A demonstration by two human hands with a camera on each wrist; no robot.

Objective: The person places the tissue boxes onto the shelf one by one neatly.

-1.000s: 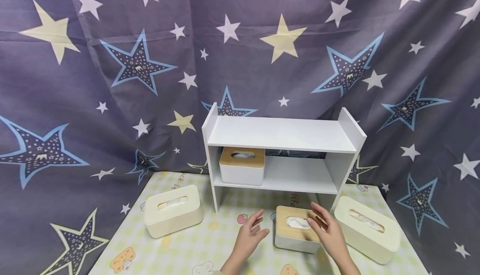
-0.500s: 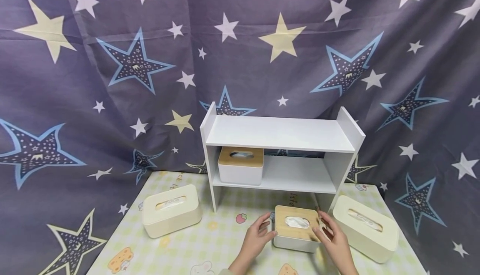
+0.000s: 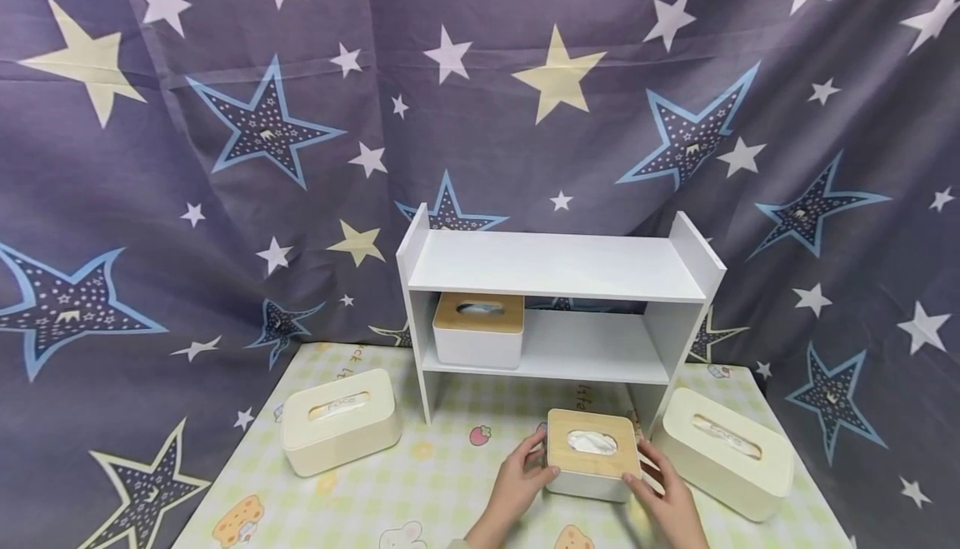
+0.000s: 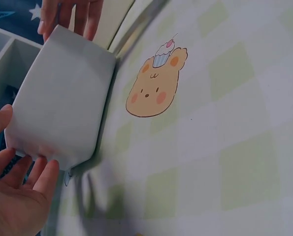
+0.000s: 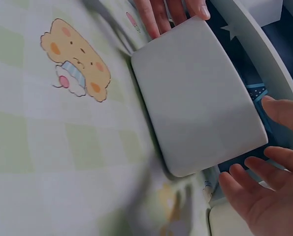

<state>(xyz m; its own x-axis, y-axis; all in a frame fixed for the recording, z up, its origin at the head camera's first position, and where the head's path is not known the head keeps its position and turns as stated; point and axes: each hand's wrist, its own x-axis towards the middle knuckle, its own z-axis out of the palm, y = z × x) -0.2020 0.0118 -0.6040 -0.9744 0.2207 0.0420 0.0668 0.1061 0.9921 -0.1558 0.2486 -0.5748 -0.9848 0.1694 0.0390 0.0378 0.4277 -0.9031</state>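
Between both hands, a tissue box [image 3: 592, 454] with a wooden lid, a white body and white tissue in its oval slot stands on the cloth. My left hand [image 3: 516, 476] holds its left side, thumb at the top front edge and fingers along the wall; the left wrist view has these fingertips on the white wall [image 4: 67, 98]. My right hand [image 3: 664, 492] is at the right side, thumb by the front corner. In the right wrist view, the fingers of this hand [image 5: 269, 191] are spread with a narrow gap before the box.
Behind stands a white two-tier shelf [image 3: 555, 266]; a similar wood-lidded tissue box [image 3: 478, 336] sits left on its lower board. Cream tissue boxes flank it, one at left [image 3: 341, 421] and one at right [image 3: 726, 454], close to my right hand. A star-patterned curtain [image 3: 480, 99] hangs behind.
My left hand has moved right, from apart to the box's left side. My right hand has come down from over the lid to the right side. The box stays in place.
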